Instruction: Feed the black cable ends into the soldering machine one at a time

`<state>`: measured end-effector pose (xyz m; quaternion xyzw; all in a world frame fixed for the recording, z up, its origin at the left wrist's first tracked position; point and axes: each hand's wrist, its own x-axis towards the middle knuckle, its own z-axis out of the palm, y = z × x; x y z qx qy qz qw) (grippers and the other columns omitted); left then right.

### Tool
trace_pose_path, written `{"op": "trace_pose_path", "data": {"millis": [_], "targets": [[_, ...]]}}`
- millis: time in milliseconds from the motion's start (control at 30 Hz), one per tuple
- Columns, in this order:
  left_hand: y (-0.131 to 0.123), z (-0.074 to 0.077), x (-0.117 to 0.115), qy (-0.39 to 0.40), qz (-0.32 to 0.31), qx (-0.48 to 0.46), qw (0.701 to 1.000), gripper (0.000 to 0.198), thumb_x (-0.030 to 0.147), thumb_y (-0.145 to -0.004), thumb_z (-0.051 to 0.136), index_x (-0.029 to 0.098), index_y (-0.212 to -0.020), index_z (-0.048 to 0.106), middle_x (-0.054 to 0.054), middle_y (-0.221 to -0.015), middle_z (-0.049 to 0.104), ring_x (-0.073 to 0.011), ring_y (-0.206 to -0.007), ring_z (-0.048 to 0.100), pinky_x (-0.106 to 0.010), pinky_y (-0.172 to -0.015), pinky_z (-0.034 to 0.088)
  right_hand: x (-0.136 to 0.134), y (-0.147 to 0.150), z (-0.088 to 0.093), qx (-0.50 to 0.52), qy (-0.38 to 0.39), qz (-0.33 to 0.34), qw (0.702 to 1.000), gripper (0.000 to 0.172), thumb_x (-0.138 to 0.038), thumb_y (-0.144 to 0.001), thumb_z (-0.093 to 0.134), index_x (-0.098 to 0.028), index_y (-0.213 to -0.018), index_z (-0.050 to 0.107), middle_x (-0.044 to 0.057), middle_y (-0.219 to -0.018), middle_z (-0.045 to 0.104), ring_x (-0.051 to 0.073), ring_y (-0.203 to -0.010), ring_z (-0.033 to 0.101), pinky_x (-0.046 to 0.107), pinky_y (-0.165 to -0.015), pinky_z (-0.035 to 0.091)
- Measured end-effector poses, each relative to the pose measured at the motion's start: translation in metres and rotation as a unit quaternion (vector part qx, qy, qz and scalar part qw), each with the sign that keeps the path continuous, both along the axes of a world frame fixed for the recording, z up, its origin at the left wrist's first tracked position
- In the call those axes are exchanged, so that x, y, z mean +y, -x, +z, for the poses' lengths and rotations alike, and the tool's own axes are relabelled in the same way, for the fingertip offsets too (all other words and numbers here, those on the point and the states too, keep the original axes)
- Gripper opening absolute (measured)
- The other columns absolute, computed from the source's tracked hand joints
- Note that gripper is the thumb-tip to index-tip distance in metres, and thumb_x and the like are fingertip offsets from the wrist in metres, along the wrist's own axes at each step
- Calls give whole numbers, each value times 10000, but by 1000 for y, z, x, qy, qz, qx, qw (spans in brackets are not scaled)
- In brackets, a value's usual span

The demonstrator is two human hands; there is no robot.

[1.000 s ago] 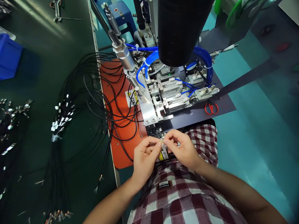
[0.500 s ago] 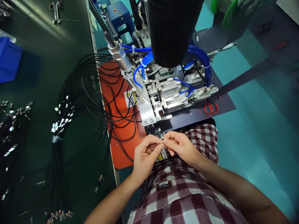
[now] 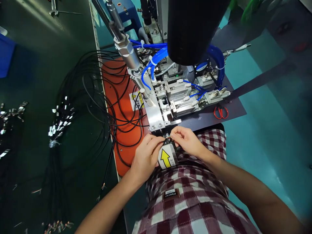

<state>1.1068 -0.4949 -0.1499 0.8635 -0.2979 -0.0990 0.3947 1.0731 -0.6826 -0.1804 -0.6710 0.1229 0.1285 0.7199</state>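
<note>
My left hand (image 3: pixel 147 155) and my right hand (image 3: pixel 187 140) face each other at the front edge of the metal machine (image 3: pixel 175 97). Between their fingertips run thin wires (image 3: pixel 168 137), small and partly hidden, with a bit of red and white showing. Thumb and forefinger are pinched on each hand. Directly below the fingertips is a white plate with a yellow arrow (image 3: pixel 165 157). Black cables (image 3: pixel 119 110) lie looped on the orange board (image 3: pixel 129 143), left of the machine.
A tied cable bundle (image 3: pixel 54 143) with shiny connectors lies on the dark table (image 3: pixel 80 162). Red-handled scissors (image 3: pixel 220 112) rest on the grey plate at right. A blue bin (image 3: pixel 6 55) and a wrench (image 3: pixel 54 9) are at upper left. A black cylinder (image 3: pixel 192 32) hangs overhead.
Both hands have moved up and forward, onto the machine's front edge. The arrow plate, mostly covered before, now shows below them. The camera view has shifted slightly.
</note>
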Motion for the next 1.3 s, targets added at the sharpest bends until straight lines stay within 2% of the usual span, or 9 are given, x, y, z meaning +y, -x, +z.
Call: {"op": "trace_pose_path", "data": {"millis": [100, 167, 467, 767, 1033, 1300], "targets": [[-8, -10, 5, -66, -70, -118, 988, 280, 123, -928, 413, 169, -1122, 610, -56, -860, 572, -148, -760, 578, -242, -657, 493, -1, -6, -3, 7, -3, 8, 1000, 205, -339, -861, 571, -179, -740, 527, -57, -589, 477, 93, -499, 462, 236, -504, 351], [-11, -16, 7, -91, -100, -160, 978, 310, 114, -925, 393, 162, -1149, 603, -60, -848, 574, -148, -736, 580, -236, -627, 497, -1, -8, -2, 14, -1, 17, 1000, 209, -335, -864, 567, -178, -734, 525, -57, -580, 480, 93, -498, 458, 237, -510, 353], [-12, -22, 8, -114, -109, -242, 957, 367, 90, -919, 385, 162, -1230, 566, -67, -844, 557, -153, -725, 581, -246, -609, 515, -2, -11, 2, 23, 29, 20, 999, 231, -355, -868, 554, -180, -720, 524, -47, -605, 498, 101, -513, 484, 250, -534, 382], [-10, -25, 10, -137, -123, -244, 952, 398, 69, -871, 430, 136, -1246, 548, -82, -880, 543, -180, -731, 572, -270, -591, 509, -1, -7, -6, 9, 55, 16, 998, 191, -341, -890, 543, -184, -781, 542, -43, -605, 519, 115, -527, 521, 254, -540, 399], [-9, -27, 12, -132, -119, -213, 961, 461, 73, -847, 458, 168, -1295, 513, -84, -906, 537, -188, -760, 566, -282, -623, 511, -1, -6, -6, -12, 87, 21, 996, 178, -322, -913, 521, -185, -802, 547, -36, -602, 534, 124, -546, 537, 255, -552, 409], [-9, -27, 12, -127, -127, -221, 958, 461, 54, -833, 463, 139, -1284, 513, -94, -916, 530, -200, -772, 563, -297, -625, 518, 0, -3, -10, -33, 106, 19, 994, 164, -309, -920, 518, -184, -819, 544, -33, -628, 537, 123, -553, 548, 253, -552, 417]]}}
